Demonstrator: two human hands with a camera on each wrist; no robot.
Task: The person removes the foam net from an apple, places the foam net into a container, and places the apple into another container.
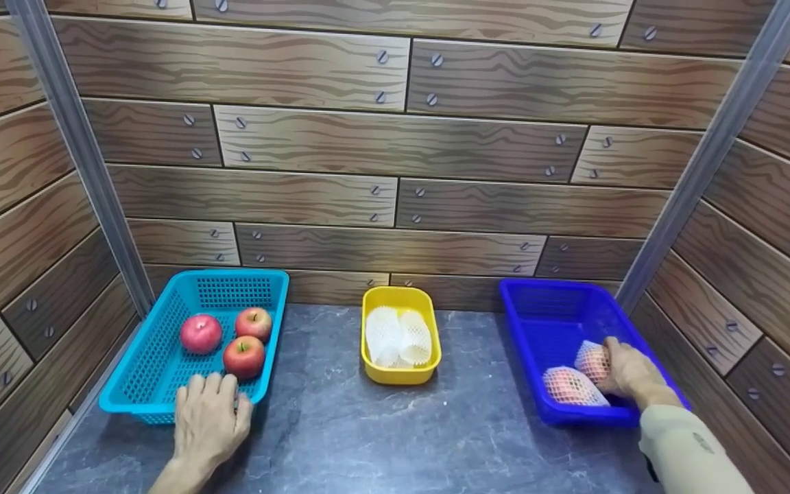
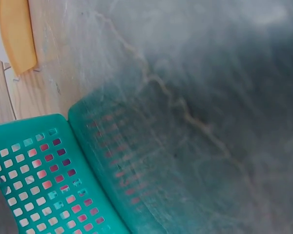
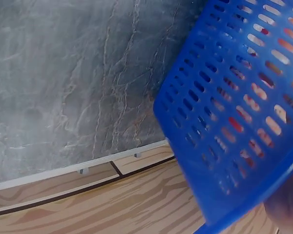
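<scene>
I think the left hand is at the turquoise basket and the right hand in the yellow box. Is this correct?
No: the head view shows the right hand in the blue basket, not the yellow box; the left hand is at the turquoise basket.

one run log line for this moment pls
left hand: on near rim of teal basket; right hand: grips netted fruit in blue basket, another beside; teal basket: three bare apples; yellow bin: white nets

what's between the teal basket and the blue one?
The yellow bin with white foam nets in it, plus grey tabletop either side, lies between the teal basket and blue basket; head view.
</scene>
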